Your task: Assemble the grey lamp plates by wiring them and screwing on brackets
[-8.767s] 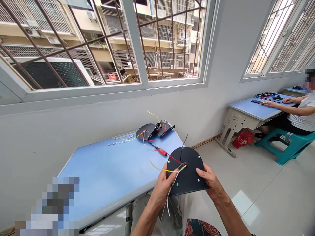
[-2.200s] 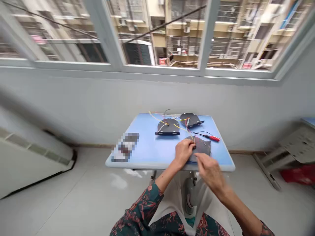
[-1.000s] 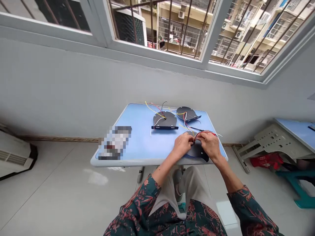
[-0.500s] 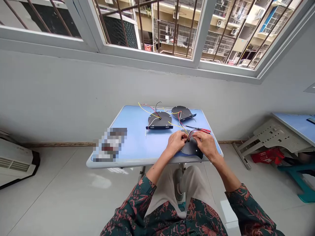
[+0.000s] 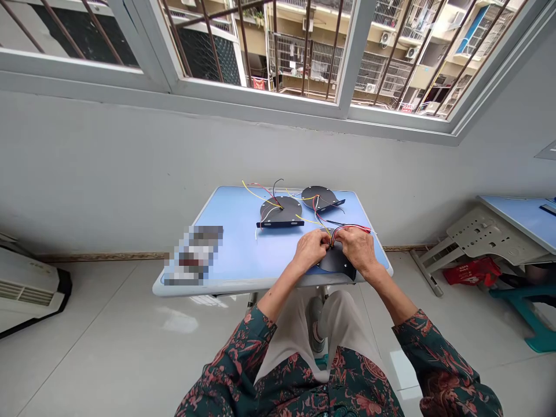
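A round black plate (image 5: 335,263) with one flanged edge lies near the right front of the blue table. Coloured wires (image 5: 332,239) in yellow, black, red and white rise from its middle. My left hand (image 5: 311,249) is closed at the left of the wire bundle, fingertips pinched near its base. From the other side, my right hand (image 5: 357,249) pinches the wires, their loose ends running out behind it to the right. Farther back are two similar black plates, one at centre (image 5: 281,212) and one at back right (image 5: 320,198), each with its own wires.
The blue table (image 5: 243,255) stands against the wall below a barred window. A pixelated patch (image 5: 195,255) covers something at its left. Another desk (image 5: 516,223) stands at the right, a teal stool (image 5: 536,324) before it, and a white appliance (image 5: 30,284) at far left.
My right hand has moved slightly left, closer to the wires and my left hand. My left hand stays almost where it was. The view has shifted a little.
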`<state>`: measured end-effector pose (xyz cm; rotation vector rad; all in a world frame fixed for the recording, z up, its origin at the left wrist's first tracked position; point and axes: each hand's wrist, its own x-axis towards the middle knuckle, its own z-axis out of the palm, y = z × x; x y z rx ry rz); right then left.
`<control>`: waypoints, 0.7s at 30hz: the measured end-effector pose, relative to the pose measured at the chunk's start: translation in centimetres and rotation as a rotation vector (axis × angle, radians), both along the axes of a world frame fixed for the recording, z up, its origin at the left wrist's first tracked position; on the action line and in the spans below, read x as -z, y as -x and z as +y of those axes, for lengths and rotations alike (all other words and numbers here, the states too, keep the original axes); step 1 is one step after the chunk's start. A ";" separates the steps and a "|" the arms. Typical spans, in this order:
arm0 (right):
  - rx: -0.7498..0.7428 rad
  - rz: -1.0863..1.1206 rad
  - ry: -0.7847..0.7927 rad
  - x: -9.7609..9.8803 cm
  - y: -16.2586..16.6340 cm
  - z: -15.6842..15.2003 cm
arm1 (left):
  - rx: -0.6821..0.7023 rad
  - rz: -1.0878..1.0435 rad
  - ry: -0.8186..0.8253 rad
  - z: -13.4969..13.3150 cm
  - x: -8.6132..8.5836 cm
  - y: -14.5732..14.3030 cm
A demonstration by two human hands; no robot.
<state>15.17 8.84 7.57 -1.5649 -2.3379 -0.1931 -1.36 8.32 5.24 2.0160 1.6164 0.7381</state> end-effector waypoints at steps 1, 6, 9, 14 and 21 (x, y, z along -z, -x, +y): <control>-0.005 -0.001 -0.005 0.0 0.0 0.0 | 0.004 0.000 0.005 0.0 -0.1 0.0; -0.020 0.007 -0.025 0.3 0.0 -0.1 | -0.057 0.021 0.009 -0.3 -0.3 -1.0; -0.023 0.016 -0.033 0.5 0.0 -0.2 | -0.131 0.037 -0.007 -0.6 -0.2 -1.8; -0.027 0.032 -0.022 0.7 -0.5 -0.1 | -0.081 0.019 -0.006 -0.4 0.1 -1.2; -0.034 0.071 -0.001 0.7 -0.6 0.3 | 0.001 -0.041 0.002 0.1 0.1 0.8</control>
